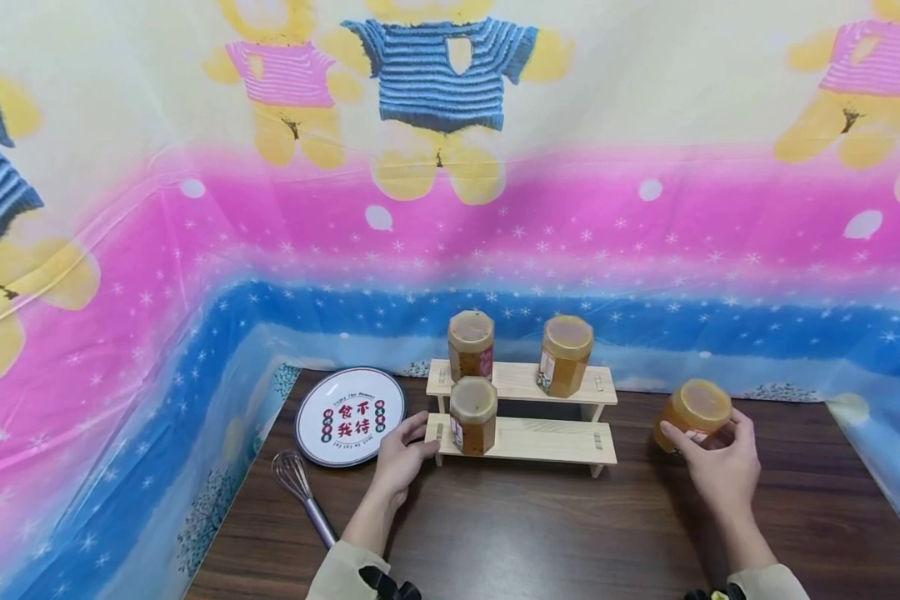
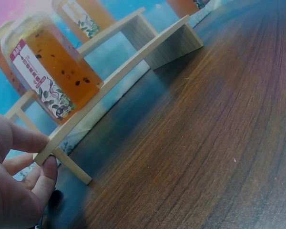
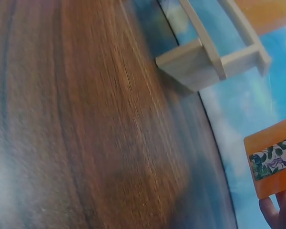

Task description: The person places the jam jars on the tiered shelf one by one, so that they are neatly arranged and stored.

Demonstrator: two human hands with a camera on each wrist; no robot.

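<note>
Right of centre in the head view, your right hand [image 1: 720, 471] curls its fingers around a tilted honey jar [image 1: 693, 414] just off the right end of the wooden step rack [image 1: 540, 440], while your left hand [image 1: 401, 454] pinches the rack's left end.

At lower left of the head view I read "食不我待" in large characters on the round plate [image 1: 350, 415]; the jar labels [image 2: 38, 83] show leaf print, their lettering too small.
</note>
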